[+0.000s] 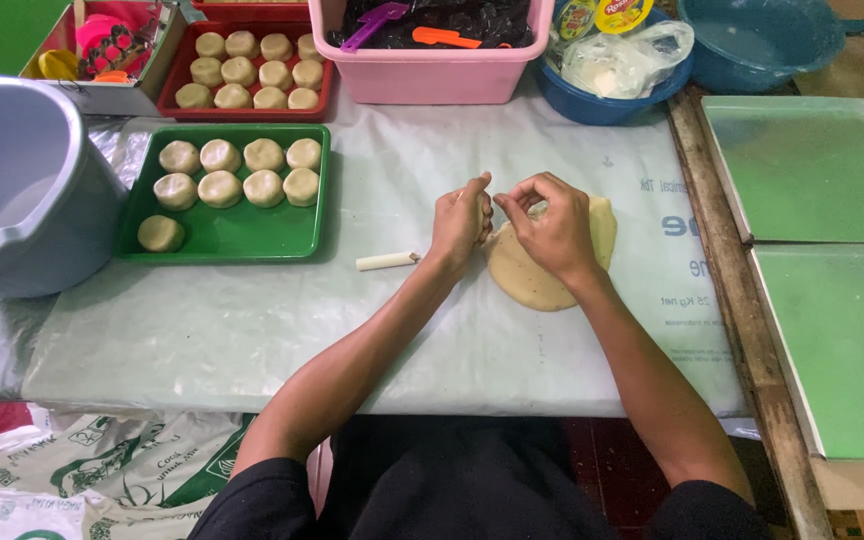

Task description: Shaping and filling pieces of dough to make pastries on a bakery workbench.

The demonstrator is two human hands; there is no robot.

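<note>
A flattened slab of pale dough [527, 275] lies on a plastic sheet [252, 330] spread over the table. My left hand [460, 222] is closed around a small piece of dough at the slab's left edge. Touching it from the right, my right hand [552, 225] pinches at the same piece with curled fingers and covers the slab's upper part. A short white stick [386, 261] rests on the sheet just left of my left wrist. The green tray [222, 235] to the left holds several round dough balls [242, 172].
A red tray [174, 75] with more dough balls sits behind the green one. A grey bucket [22, 190] stands at far left. A pink tub [432, 70], a blue bowl [602, 105] with bags and a teal basin [762, 45] line the back. Two green-lined trays [832, 250] lie right.
</note>
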